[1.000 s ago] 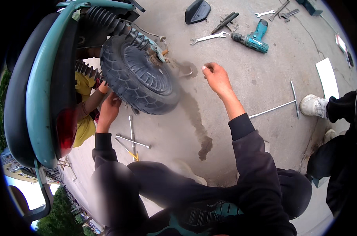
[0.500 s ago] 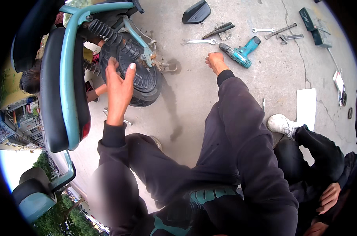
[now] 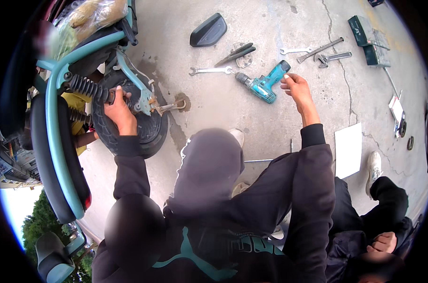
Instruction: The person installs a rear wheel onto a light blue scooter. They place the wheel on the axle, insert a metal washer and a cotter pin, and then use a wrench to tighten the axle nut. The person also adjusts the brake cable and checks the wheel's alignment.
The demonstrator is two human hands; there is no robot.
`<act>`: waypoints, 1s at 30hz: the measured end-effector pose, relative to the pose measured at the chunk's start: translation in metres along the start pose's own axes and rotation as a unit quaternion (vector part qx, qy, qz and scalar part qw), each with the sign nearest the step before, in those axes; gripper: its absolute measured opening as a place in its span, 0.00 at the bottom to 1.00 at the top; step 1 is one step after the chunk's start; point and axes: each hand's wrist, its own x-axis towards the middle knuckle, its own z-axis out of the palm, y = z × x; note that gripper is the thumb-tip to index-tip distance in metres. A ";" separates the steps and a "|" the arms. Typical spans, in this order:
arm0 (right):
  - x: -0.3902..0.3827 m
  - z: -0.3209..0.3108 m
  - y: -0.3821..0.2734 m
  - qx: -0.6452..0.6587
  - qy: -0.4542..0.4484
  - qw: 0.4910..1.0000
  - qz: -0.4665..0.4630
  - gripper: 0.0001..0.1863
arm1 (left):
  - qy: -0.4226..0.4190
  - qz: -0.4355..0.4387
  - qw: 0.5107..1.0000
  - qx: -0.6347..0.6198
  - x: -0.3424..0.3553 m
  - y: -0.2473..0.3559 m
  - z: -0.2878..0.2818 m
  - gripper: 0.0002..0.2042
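My left hand [image 3: 121, 113] is closed on the rear shock absorber [image 3: 84, 86] of the pale teal scooter [image 3: 55, 122], over its tilted black tyre [image 3: 152, 137]. A metal bracket [image 3: 148, 104] with a cable sits beside that hand. My right hand [image 3: 296, 94], fingers loosely bent and apart with nothing visible in them, is beside the handle end of a teal cordless drill [image 3: 266, 89] on the concrete; whether it touches the drill, I cannot tell. An open-end wrench [image 3: 209, 70] lies left of the drill.
Pliers [image 3: 237, 54], a black plastic part [image 3: 208, 30], an adjustable wrench [image 3: 334, 57], a green box [image 3: 369, 42] and white board [image 3: 348, 151] lie around. A co-worker's hand [image 3: 383, 243] and legs are at lower right; another person [image 3: 79, 101] is behind the scooter.
My left hand has moved from the tyre onto the shock absorber. My right hand has moved rightward, beside the drill's handle end. The view has shifted, and the co-worker's leg sits farther right.
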 end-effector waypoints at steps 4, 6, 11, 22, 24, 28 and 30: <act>-0.004 -0.070 -0.103 -0.201 0.008 0.976 -0.079 0.23 | 0.096 -0.033 0.995 0.019 -0.014 0.003 0.012 0.06; 0.012 -0.081 -0.160 -0.340 0.025 0.931 -0.126 0.22 | 0.120 -0.084 0.988 0.048 -0.019 0.010 0.009 0.06; 0.073 -0.021 -0.253 -0.452 -0.068 0.865 -0.209 0.21 | 0.118 -0.146 0.980 0.061 -0.026 0.038 0.030 0.06; 0.061 0.184 -0.264 -0.523 -0.356 0.662 -0.401 0.13 | 0.195 -0.042 0.974 0.109 -0.028 0.005 0.033 0.09; 0.062 0.220 -0.253 -0.485 -0.384 0.598 -0.510 0.14 | 0.211 -0.045 0.966 0.141 -0.026 0.007 0.033 0.09; 0.065 0.297 -0.236 -0.383 -0.438 0.489 -0.650 0.22 | 0.224 -0.054 0.962 0.150 -0.023 0.011 0.035 0.08; 0.061 0.323 -0.227 -0.316 -0.455 0.453 -0.699 0.21 | 0.228 -0.062 0.958 0.164 -0.023 0.013 0.033 0.08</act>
